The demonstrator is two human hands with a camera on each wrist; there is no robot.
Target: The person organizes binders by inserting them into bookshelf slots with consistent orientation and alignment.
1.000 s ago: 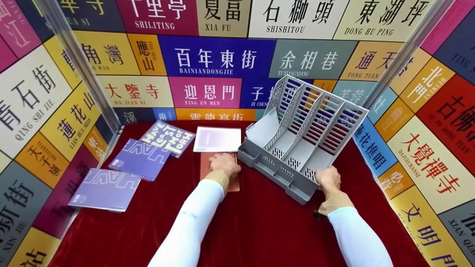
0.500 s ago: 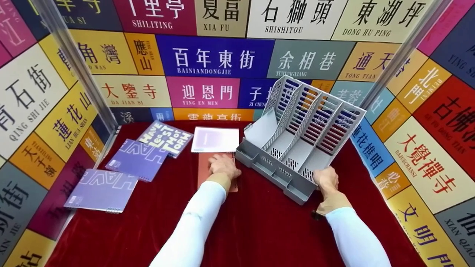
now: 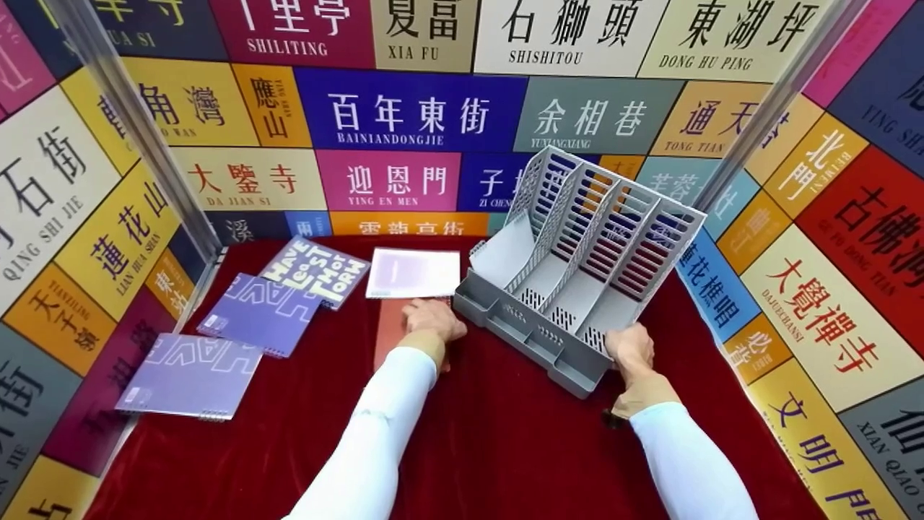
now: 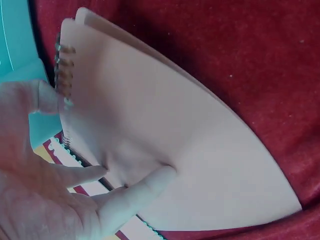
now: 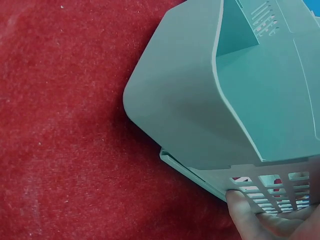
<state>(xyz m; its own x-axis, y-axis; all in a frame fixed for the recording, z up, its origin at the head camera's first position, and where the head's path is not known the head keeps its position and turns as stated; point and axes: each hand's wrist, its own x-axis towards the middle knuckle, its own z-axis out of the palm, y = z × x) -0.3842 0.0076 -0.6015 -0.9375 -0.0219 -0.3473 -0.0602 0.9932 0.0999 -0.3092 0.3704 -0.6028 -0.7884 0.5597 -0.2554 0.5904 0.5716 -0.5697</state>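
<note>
My left hand [image 3: 433, 321] holds a brownish-orange spiral notebook [image 3: 390, 328] at its ring-bound side. In the left wrist view the thumb is at the rings while other fingertips press the bowed cover [image 4: 210, 150]. My right hand [image 3: 630, 345] grips the lower right corner of a grey desktop file organizer [image 3: 538, 334]. In the right wrist view its fingers curl at the slotted side wall of the organizer [image 5: 185, 85]. The organizer stands turned at an angle, with slotted dividers, and a pale spiral notebook [image 3: 503, 253] leans in its leftmost compartment.
A white-and-lilac notebook [image 3: 413, 272] lies just behind the orange one. At left lie two purple notebooks [image 3: 189, 375] and one with large lettering [image 3: 317, 271]. Red velvet cloth [image 3: 498, 448] covers the table, enclosed by colourful sign-printed walls [image 3: 411, 108].
The head view has shifted slightly, so everything appears a little further left. The orange notebook's ringed right edge, visible earlier beside the left hand, is now mostly hidden. The right hand keeps its grip.
</note>
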